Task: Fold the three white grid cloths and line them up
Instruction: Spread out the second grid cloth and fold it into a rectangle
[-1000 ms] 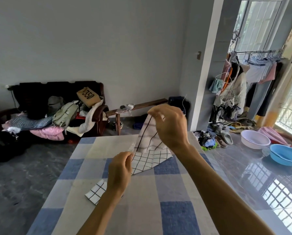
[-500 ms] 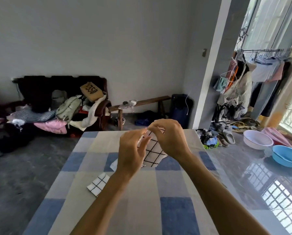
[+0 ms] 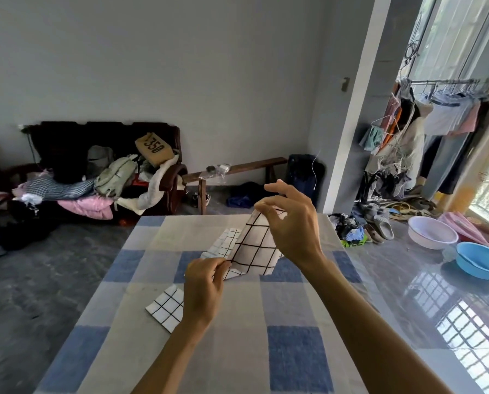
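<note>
Above the checked worktop [image 3: 294, 359], the left grip [image 3: 202, 288] pinched the low corner of the raised grid cloth [image 3: 252, 251], the right grip [image 3: 293, 226] its top corner; the folded grid cloth [image 3: 166, 308] lay on that worktop.

The left hand [image 3: 203, 291] blocks the right edge of the folded cloth [image 3: 166, 307]. The held cloth [image 3: 254, 251] screens much of the small-grid cloth [image 3: 223, 244] behind it, and its own top corner is lost under the right hand [image 3: 291, 226]. Both forearms and the table [image 3: 141, 351] run off the bottom edge.

grid cloth [image 3: 254, 251] [image 3: 223, 244] [image 3: 166, 308] x3 | hand [image 3: 203, 291] [image 3: 294, 226] x2 | basin [image 3: 432, 233] [image 3: 479, 260] x2 | table [image 3: 237, 351] x1
</note>
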{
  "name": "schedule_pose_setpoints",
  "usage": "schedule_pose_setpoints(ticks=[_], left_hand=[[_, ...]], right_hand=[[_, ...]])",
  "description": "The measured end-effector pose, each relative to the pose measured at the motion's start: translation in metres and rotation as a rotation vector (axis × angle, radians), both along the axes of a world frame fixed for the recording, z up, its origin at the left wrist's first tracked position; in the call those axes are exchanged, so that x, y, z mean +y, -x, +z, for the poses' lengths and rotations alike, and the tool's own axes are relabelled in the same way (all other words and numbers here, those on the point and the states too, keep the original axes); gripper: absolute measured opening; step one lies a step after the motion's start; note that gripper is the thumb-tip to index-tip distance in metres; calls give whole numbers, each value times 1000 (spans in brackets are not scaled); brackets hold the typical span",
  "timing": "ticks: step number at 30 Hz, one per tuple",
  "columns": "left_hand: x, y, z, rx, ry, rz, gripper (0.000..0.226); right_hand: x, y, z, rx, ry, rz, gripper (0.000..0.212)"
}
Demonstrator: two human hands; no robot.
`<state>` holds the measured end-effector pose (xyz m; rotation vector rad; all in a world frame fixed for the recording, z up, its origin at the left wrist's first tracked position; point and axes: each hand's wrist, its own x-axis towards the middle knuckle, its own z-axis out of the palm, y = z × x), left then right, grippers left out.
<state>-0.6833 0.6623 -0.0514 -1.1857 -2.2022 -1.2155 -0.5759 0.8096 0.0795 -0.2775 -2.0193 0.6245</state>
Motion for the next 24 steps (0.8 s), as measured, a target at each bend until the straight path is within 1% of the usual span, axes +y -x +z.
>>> schedule_pose_setpoints(ticks=[2,4,6,7,8,9,11,13,15,17,19,21,24], left_hand=[[-9,6,-18,-55,86,-22,26],[-21,8,-36,-190,115,8,25],[-30,8,-40,-323,74,72,11],[-30,9,-37,-335,36,95,8],[-28,8,-30,-316,1,101,7],[-22,7,-19,-277,-33,86,13],[-8,2,8,-179,-64,5,36],[4,-4,30,-70,-47,-75,43],[13,-12,44,18,-45,-126,44],[18,-20,54,69,-89,-145,39],[19,-23,57,81,-140,-140,35],[14,-20,55,77,-135,-149,32],[2,-10,47,83,-91,-138,34]], right_hand=[[5,-2,9,99,31,-24,9],[15,-6,21,151,0,-69,12],[26,-10,22,107,-94,-88,9],[28,-11,17,65,-129,-83,7],[28,-10,9,18,-151,-72,7],[25,-8,-1,-28,-161,-60,7],[17,-6,-19,-86,-171,-41,5],[7,-4,-29,-106,-174,-13,5],[-2,-3,-34,-126,-168,21,7],[-10,-2,-38,-163,-140,54,6],[-14,-4,-42,-187,-96,79,5],[-13,-7,-47,-209,-93,99,10],[0,-11,-57,-343,-85,102,17]])
